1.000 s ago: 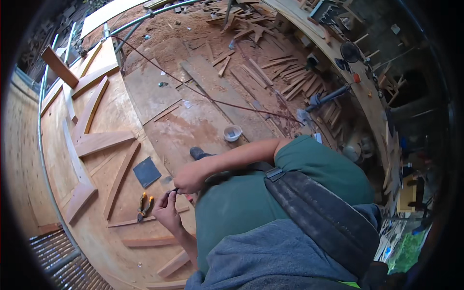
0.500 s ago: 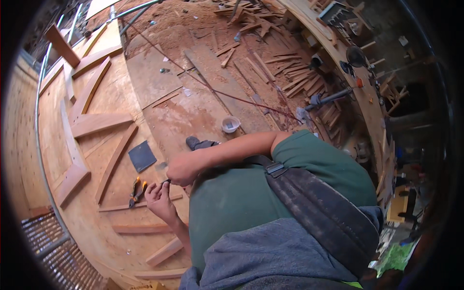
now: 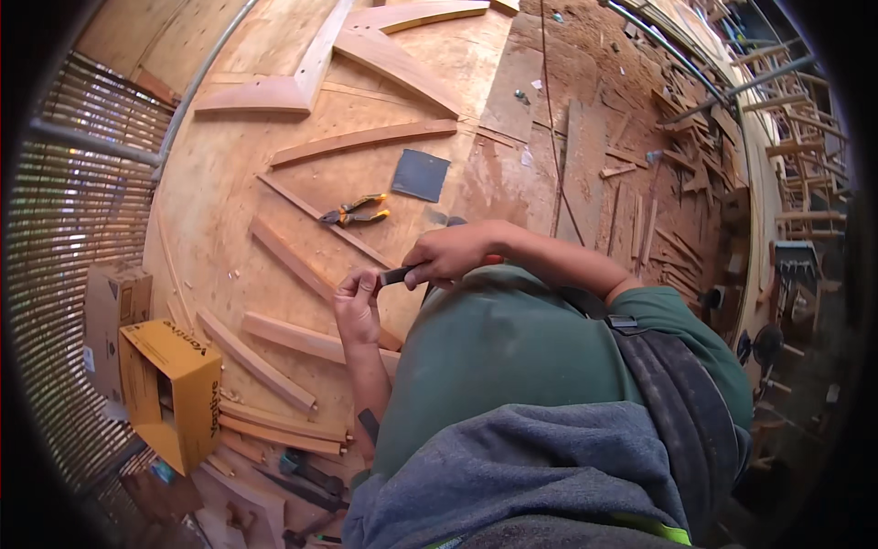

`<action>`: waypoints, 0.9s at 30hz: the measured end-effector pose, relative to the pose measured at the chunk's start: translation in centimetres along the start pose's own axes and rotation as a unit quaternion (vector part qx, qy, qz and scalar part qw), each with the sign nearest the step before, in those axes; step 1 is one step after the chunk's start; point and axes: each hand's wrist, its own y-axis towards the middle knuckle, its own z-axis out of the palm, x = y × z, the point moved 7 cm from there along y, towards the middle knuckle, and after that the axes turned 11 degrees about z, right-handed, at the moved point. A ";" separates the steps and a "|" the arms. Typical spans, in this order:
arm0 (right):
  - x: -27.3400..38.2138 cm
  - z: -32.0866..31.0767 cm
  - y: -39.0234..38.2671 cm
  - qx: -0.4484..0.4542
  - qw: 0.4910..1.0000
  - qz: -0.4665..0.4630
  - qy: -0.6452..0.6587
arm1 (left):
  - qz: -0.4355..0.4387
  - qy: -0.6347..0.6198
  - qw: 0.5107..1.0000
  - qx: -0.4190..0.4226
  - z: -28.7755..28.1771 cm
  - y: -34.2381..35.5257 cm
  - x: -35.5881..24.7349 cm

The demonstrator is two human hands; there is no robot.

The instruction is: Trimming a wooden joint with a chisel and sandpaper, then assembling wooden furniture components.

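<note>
Against my green shirt front, my right hand (image 3: pixel 448 252) is closed on a small dark flat object (image 3: pixel 395 274), which I cannot make out further. My left hand (image 3: pixel 359 306) pinches at its left end, fingertips together. Just beyond my hands, yellow-and-black pliers (image 3: pixel 357 209) lie across a thin wooden strip (image 3: pixel 283 190) on a plywood surface (image 3: pixel 210 174). A dark square sheet (image 3: pixel 420 175) lies beside the pliers, and curved and straight wooden pieces (image 3: pixel 361 137) surround them.
An open yellow cardboard box (image 3: pixel 169 384) and a brown one (image 3: pixel 114 329) stand at left by a slatted barrier (image 3: pixel 73 220). Angled wooden parts (image 3: pixel 402 69) lie ahead. Scrap wood (image 3: pixel 681 238), sawdust, a long cable (image 3: pixel 549 119) and metal pipes (image 3: pixel 672 69) are at right.
The view has swung left, bringing the cardboard boxes in. My hands remain together, with more of the dark object now showing between them.
</note>
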 end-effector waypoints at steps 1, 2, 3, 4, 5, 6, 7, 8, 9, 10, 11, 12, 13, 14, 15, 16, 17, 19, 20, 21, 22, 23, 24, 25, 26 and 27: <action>0.1 -0.3 0.5 0.020 1.000 -0.003 -0.023 | 0.020 -0.005 1.000 -0.023 -0.8 -0.3 -0.6; -0.1 -1.1 1.3 0.020 1.000 -0.014 0.011 | 0.050 0.025 0.996 -0.067 -2.2 -0.7 -1.2; 0.0 -2.1 2.1 0.024 0.999 -0.023 0.041 | 0.082 0.053 0.988 -0.115 -3.6 -1.2 -1.8; 0.8 -3.7 2.2 -0.029 0.999 0.021 0.028 | 0.083 0.070 0.981 -0.161 -4.7 -2.2 -2.2; 1.0 -5.4 3.1 -0.066 0.997 0.039 -0.003 | 0.108 0.062 0.972 -0.200 -5.4 -3.3 -3.0; 1.2 -7.1 4.2 -0.102 0.994 0.020 -0.045 | 0.110 0.045 0.970 -0.210 -5.6 -4.6 -3.2; -0.1 -9.1 6.4 -0.142 0.984 0.011 -0.104 | 0.113 0.029 0.969 -0.218 -5.6 -5.8 -3.5; -0.5 -10.5 7.5 -0.181 0.977 0.032 -0.110 | 0.132 0.037 0.961 -0.239 -5.7 -7.4 -3.6; -1.1 -12.1 9.0 -0.220 0.959 0.026 -0.175 | 0.160 0.030 0.944 -0.286 -5.8 -9.0 -3.6; -2.8 -14.1 11.2 -0.296 0.919 -0.027 -0.257 | 0.158 0.031 0.941 -0.299 -4.9 -10.4 -3.3; -1.8 -14.7 12.5 -0.288 0.900 0.001 -0.326 | 0.152 0.029 0.933 -0.323 -4.3 -12.4 -2.8; -0.8 -15.3 13.0 -0.268 0.898 -0.011 -0.348 | 0.068 0.035 0.926 -0.369 -3.7 -14.2 -1.4; -2.0 -16.9 14.9 -0.238 0.882 -0.104 -0.394 | 0.084 0.028 0.912 -0.401 -3.3 -15.3 -0.4; -2.2 -17.8 16.1 -0.253 0.891 -0.058 -0.373 | 0.122 0.056 0.919 -0.371 -2.3 -16.0 0.6; -3.9 -19.5 17.7 -0.284 0.891 -0.076 -0.346 | 0.151 0.087 0.929 -0.327 -0.8 -16.2 1.3; -3.4 -19.8 18.4 -0.286 0.892 -0.082 -0.341 | 0.158 0.065 0.927 -0.334 0.6 -16.7 2.3; -3.2 -20.0 18.9 -0.292 0.892 -0.086 -0.335 | 0.161 0.063 0.919 -0.354 1.7 -17.2 3.1; -1.7 -19.8 19.1 -0.287 0.895 -0.104 -0.325 | 0.076 0.058 0.916 -0.390 3.7 -17.4 5.1; -1.4 -19.8 18.9 -0.297 0.897 -0.116 -0.307 | 0.036 0.083 0.918 -0.386 4.1 -17.7 6.2; -1.2 -19.5 18.9 -0.293 0.896 -0.120 -0.310 | 0.040 0.082 0.916 -0.391 4.2 -17.8 7.1; -0.4 -18.7 18.6 -0.307 0.879 -0.168 -0.324 | 0.063 0.116 0.923 -0.361 4.3 -17.5 7.9; 0.4 -17.9 18.1 -0.320 0.859 -0.216 -0.336 | 0.085 0.151 0.928 -0.329 4.6 -17.3 8.7; 1.3 -16.2 17.4 -0.308 0.830 -0.256 -0.388 | 0.094 0.147 0.924 -0.339 4.4 -17.6 9.5; 1.0 -15.8 18.0 -0.269 0.844 -0.220 -0.408 | 0.098 0.148 0.922 -0.344 4.3 -17.6 9.9; 0.1 -15.9 18.8 -0.283 0.834 -0.228 -0.414 | 0.102 0.147 0.919 -0.350 4.2 -17.7 10.2; -0.8 -15.8 19.7 -0.292 0.825 -0.237 -0.422 | 0.112 0.140 0.914 -0.364 4.1 -17.8 10.1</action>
